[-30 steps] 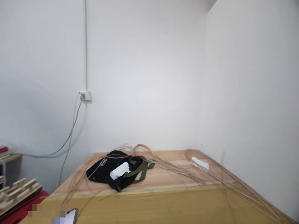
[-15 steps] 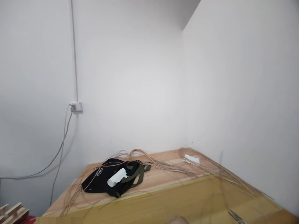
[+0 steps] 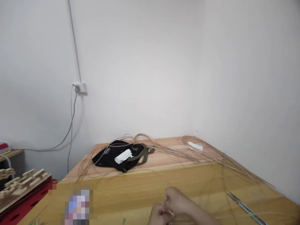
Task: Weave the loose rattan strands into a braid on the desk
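Note:
My right hand (image 3: 176, 200) and my left hand (image 3: 160, 216) meet at the bottom middle, just above the wooden table (image 3: 187, 181). Both have their fingers curled and pressed together against each other. What they pinch is too small to make out. Long thin tan strands (image 3: 211, 157) trail over the table from the far corner toward the hands. A pair of slim metal scissors (image 3: 243, 206) lies on the table to the right of my right hand.
A black bag (image 3: 107, 156) with olive straps and a white cylinder (image 3: 123, 156) on it lies at the table's far side. A white slip (image 3: 195, 146) sits near the corner. Wooden parts on a red stand (image 3: 23, 184) are left. A socket (image 3: 80, 88) with cable is on the wall.
The view has dipped downward and both hands have come into sight at the bottom, closed together. The scissors now show more fully at the right.

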The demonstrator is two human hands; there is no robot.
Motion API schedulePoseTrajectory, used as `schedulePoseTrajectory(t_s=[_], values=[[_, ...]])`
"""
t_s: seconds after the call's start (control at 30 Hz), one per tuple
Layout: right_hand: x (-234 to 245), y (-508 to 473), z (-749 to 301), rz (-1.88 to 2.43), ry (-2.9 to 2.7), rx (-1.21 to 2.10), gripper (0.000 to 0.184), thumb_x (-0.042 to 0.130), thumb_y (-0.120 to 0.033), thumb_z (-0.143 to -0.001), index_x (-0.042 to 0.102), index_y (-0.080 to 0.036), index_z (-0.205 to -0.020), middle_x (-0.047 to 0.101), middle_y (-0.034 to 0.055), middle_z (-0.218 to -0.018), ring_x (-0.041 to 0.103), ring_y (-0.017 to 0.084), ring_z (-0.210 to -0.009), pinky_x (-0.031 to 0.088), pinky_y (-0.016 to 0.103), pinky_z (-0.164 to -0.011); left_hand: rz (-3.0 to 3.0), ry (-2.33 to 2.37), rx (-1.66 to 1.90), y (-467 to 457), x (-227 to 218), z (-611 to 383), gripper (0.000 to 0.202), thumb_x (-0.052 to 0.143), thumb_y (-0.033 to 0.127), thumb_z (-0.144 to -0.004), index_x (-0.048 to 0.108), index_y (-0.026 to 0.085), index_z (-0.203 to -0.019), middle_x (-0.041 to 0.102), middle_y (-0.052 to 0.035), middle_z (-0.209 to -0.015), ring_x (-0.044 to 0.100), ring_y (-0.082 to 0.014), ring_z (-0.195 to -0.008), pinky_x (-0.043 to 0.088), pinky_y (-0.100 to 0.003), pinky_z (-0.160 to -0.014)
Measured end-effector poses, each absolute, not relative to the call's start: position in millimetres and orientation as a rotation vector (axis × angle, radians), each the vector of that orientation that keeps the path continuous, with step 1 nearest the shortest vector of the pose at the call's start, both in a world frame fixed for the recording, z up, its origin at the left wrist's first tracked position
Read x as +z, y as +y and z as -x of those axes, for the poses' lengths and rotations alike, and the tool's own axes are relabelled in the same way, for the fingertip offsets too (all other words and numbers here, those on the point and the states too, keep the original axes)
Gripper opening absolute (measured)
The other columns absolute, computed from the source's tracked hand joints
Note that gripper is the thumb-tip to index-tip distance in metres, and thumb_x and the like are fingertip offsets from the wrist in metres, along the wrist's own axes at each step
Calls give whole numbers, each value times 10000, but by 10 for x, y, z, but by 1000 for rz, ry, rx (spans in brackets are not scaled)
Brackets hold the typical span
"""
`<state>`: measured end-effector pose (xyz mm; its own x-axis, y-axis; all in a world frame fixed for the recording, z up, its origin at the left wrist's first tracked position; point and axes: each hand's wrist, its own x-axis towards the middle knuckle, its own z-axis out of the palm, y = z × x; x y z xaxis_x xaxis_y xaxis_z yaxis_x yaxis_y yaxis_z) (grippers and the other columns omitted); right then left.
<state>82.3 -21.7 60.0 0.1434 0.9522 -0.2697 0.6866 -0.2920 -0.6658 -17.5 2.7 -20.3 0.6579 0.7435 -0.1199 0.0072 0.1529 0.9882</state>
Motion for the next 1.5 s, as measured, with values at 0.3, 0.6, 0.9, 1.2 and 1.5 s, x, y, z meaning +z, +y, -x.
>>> schedulePoseTrajectory(t_s=[0.3,0.6,0.9,1.2,1.5], values=[[929,-252,-954,1896,-1704,1432,198,496,-199,-655,540,-114,-481,448,-33,-445,381,37,-438,306,134,-453,-1261,664,679,-19,-114,177,320,650,379,-522,471,136,-417,377,47,-413,337,-68,-410,269,-215,-434],[1286,-313,-987,1629,-1816,1620,417,559,-83,-553,483,-160,-956,557,-39,-664,465,43,-535,354,133,-497,-1283,775,623,-52,-122,202,360,650,422,-536,491,130,-398,318,55,-372,294,-57,-348,290,-221,-378],[1354,-9,-722,1472,-1352,1969,228,499,-330,-746,433,-149,-868,597,44,-696,554,99,-546,421,208,-509,-1145,820,677,-114,95,244,292,655,214,-564,626,163,-850,607,-45,-741,526,-131,-620,402,-213,-542],[2101,315,-362,843,-1606,1772,215,443,-303,-831,516,-131,-938,584,64,-1005,525,114,-928,364,183,-658,-1442,771,505,-119,30,208,268,492,206,-644,472,147,-384,311,53,-375,302,-66,-365,206,-204,-386],[1984,959,-273,1271,-1595,1106,381,447,-311,-810,415,-166,-1161,580,24,-762,523,83,-597,411,222,-595,-1299,784,467,-105,70,252,319,585,378,-618,530,128,-427,351,45,-388,308,-63,-374,237,-210,-393]])
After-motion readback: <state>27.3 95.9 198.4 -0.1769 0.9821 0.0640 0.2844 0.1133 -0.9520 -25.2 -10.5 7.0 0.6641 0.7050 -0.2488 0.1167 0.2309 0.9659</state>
